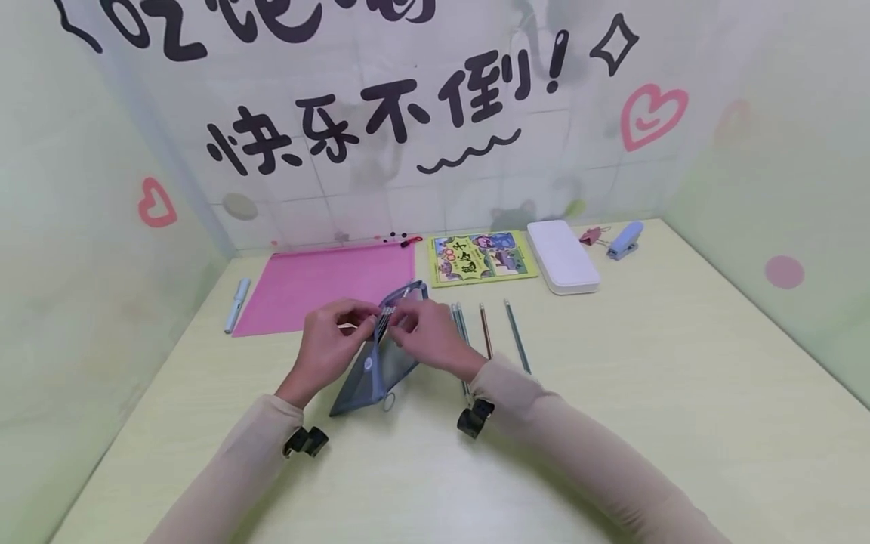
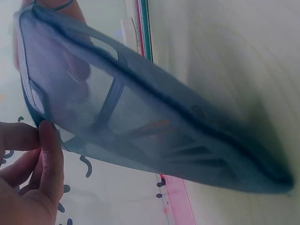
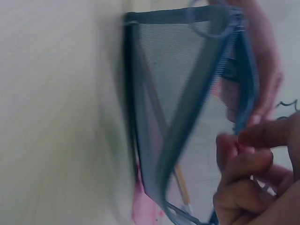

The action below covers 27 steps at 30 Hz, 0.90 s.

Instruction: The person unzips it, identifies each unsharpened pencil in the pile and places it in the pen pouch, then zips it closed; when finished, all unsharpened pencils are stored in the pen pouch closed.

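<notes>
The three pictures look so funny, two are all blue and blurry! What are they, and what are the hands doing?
They all show one moment. The big picture comes from a camera on a person's head, looking down at a pale green table. The other two come from small cameras strapped to each wrist, so close that things blur.

The left hand and right hand both hold the open edge of a blue mesh pencil pouch. That see-through blue stuff up close is the same pouch. Some pencils stick out of its top.

On the table lie loose pencils, a pink folder, a picture book, a white box and a small blue stapler.
</notes>
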Motion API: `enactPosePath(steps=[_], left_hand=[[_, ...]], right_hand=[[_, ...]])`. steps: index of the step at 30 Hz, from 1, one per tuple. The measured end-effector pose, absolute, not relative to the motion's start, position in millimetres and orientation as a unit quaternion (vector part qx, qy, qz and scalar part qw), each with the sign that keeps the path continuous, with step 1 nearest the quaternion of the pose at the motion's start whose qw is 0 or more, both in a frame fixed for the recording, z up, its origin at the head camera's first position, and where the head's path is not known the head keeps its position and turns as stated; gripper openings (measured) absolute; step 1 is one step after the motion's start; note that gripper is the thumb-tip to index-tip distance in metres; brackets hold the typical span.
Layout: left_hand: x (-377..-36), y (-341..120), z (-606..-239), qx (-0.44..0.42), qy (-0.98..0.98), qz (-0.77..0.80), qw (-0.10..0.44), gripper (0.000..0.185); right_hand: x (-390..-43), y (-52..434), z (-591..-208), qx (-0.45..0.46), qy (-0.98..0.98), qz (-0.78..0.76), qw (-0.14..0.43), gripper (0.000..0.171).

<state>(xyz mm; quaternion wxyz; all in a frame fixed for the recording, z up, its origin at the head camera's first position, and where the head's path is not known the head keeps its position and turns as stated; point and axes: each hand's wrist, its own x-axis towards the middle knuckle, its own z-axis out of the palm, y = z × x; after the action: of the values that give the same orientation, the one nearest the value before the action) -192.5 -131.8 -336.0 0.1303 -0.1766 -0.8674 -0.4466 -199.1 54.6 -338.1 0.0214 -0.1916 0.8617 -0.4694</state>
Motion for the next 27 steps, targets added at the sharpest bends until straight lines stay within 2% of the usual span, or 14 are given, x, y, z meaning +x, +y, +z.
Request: enactPosePath(steps=[7,13,15,17,22,27], left_hand=[[-192.1,-135.4,-334.4,-0.17,-0.865,-0.454,0.129,0.017],[-193.4,-138.8,-335.2,-0.162,-0.859,-0.466,0.138,0.015],[-193.6,-139.7,-335.3,-0.157,-0.859,-0.467,0.139,0.014],[-193.8,-140.0,-335.3,-0.152,-0.859,-0.468,0.141,0.014],[-194.8,-141.6,-335.3,-0.151,-0.858,-0.47,0.143,0.015],[-194.4,-145.2,-334.1,-0.146,-0.855,-0.474,0.15,0.014]], right_hand=[[-168.8,73.5,-332.0,-0.328,0.858,-0.391,0.05,0.012],[-143.8,65.6,-337.0,-0.363,0.887,-0.284,0.018,0.046],[-140.7,61.8,-339.8,-0.355,0.895,-0.272,-0.005,0.049],[-139.1,59.7,-342.7,-0.35,0.894,-0.28,-0.027,0.044],[-137.4,62.8,-350.6,-0.351,0.876,-0.322,-0.074,0.02],[-139.1,65.0,-352.9,-0.382,0.835,-0.387,-0.083,0.005]])
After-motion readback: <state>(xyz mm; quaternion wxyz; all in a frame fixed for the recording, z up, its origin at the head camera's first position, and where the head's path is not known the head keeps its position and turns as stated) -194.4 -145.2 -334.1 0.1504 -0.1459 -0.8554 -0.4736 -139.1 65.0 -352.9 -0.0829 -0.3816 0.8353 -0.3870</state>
